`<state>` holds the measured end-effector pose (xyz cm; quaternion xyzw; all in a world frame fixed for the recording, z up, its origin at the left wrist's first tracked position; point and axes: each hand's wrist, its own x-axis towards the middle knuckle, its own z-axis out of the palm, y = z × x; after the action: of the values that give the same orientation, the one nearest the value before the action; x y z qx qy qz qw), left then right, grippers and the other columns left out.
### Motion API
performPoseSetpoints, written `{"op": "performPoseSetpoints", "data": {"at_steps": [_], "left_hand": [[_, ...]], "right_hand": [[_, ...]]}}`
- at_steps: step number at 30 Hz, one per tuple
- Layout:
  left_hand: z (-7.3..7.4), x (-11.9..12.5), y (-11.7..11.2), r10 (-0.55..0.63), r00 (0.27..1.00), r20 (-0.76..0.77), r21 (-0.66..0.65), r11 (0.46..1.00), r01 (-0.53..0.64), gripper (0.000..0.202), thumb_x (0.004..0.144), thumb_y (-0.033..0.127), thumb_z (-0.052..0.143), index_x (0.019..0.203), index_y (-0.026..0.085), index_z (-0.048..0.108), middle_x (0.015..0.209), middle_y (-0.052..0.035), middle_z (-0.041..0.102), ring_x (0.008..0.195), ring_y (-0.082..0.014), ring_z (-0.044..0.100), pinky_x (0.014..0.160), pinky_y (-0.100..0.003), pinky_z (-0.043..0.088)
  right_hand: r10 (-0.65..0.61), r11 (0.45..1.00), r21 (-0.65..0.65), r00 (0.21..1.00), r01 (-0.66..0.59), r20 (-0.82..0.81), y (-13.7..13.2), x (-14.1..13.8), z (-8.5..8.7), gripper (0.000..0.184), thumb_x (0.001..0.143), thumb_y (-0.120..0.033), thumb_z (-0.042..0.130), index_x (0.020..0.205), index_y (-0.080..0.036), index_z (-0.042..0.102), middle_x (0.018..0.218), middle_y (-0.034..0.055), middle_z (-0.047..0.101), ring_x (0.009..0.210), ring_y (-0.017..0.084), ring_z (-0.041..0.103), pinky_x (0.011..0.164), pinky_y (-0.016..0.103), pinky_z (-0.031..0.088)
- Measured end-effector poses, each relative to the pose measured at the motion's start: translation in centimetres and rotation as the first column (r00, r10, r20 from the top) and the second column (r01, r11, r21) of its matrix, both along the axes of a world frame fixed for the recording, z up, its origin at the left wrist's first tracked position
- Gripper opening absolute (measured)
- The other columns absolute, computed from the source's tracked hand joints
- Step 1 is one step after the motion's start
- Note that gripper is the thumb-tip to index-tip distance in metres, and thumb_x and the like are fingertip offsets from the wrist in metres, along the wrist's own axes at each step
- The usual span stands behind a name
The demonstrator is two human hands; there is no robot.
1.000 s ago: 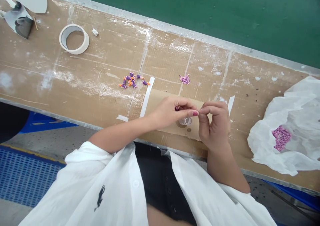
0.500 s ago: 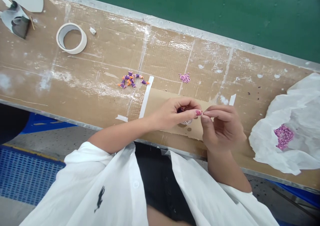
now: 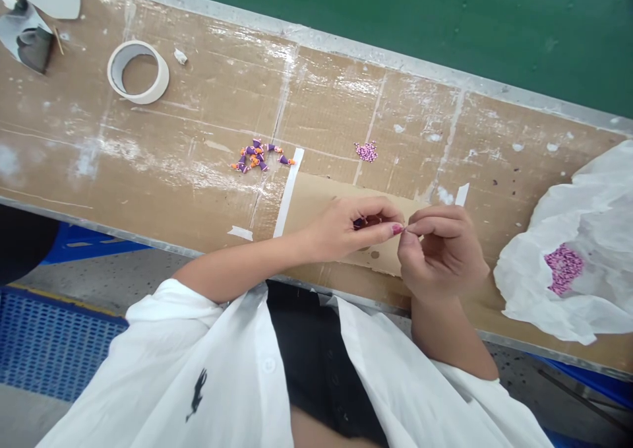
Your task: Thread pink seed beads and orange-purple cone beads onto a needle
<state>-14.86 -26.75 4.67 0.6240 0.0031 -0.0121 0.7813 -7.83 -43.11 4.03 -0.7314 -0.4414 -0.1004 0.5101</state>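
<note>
Work in hand: left hand point(image 3: 341, 227) and right hand point(image 3: 442, 253) meet fingertip to fingertip over the cardboard patch point(image 3: 309, 200), fitting something tiny.
Grip: left fingers curl closed around a small purple piece point(image 3: 360, 223); right thumb and forefinger are pinched together, and what they hold is too small to tell.
Next move calls for: probably steady, fine fingertip control.
Beyond the patch: purple-and-orange pieces point(image 3: 260, 157) near its far left corner; small pink heap point(image 3: 366, 151) just past its far edge.
Far left of the patch: tape roll point(image 3: 138, 72).
Right of the patch: white sheet point(image 3: 583, 224) holding pink beads point(image 3: 562, 268).
In the way: nothing between the hands.
</note>
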Motion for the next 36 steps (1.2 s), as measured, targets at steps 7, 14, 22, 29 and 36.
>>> {"op": "performPoseSetpoints", "data": {"at_steps": [7,14,22,29,36], "left_hand": [[-0.8,0.3,0.6,0.088,0.993,-0.085,-0.182,0.978,-0.102,0.033,0.087,0.047,0.074,0.097,0.016,0.07,0.088,-0.0045,0.073,0.083,-0.0124,0.066,0.076,-0.026,0.049],[-0.8,0.8,1.5,0.216,0.931,-0.294,-0.286,0.91,-0.301,0.039,0.089,0.031,0.075,0.124,0.022,0.061,0.091,-0.0013,0.074,0.08,-0.0089,0.066,0.067,-0.021,0.047],[-0.9,0.9,1.3,0.152,0.933,-0.327,-0.407,0.868,-0.284,0.039,0.076,0.036,0.087,0.098,0.018,0.06,0.089,0.0014,0.068,0.078,-0.0076,0.065,0.069,-0.022,0.05],[-0.6,0.9,1.4,0.113,0.924,-0.365,-0.43,0.86,-0.275,0.033,0.079,0.028,0.085,0.1,0.017,0.061,0.081,0.004,0.065,0.067,-0.0044,0.058,0.067,-0.022,0.049],[-0.5,0.6,0.8,-0.116,0.936,-0.333,-0.605,0.787,-0.118,0.049,0.066,0.042,0.093,0.092,0.014,0.063,0.077,0.004,0.065,0.062,-0.0031,0.054,0.058,-0.022,0.041]], "right_hand": [[0.196,0.966,-0.168,0.98,-0.198,-0.026,-1.3,1.7,1.9,0.022,0.082,-0.005,0.065,0.086,-0.025,0.057,0.077,-0.002,0.059,0.064,0.015,0.057,0.055,0.03,0.041],[0.358,0.773,-0.592,0.927,-0.23,0.107,-2.2,2.1,2.0,0.013,0.093,-0.012,0.055,0.086,-0.023,0.051,0.076,-0.0012,0.059,0.057,0.011,0.049,0.048,0.024,0.037],[0.384,0.749,-0.615,0.918,-0.246,0.1,-1.8,1.7,1.5,0.015,0.095,-0.014,0.054,0.085,-0.024,0.048,0.075,-0.0019,0.056,0.055,0.011,0.047,0.048,0.025,0.034],[0.337,0.799,-0.544,0.94,-0.258,0.048,-2.1,1.9,2.0,0.019,0.088,-0.007,0.058,0.087,-0.024,0.053,0.077,-0.0022,0.058,0.058,0.011,0.049,0.051,0.026,0.038],[0.05,0.995,-0.087,0.995,-0.043,0.082,-0.8,1.1,1.5,0.023,0.083,-0.006,0.067,0.087,-0.027,0.06,0.069,-0.0028,0.056,0.055,0.015,0.048,0.046,0.032,0.033]]}}
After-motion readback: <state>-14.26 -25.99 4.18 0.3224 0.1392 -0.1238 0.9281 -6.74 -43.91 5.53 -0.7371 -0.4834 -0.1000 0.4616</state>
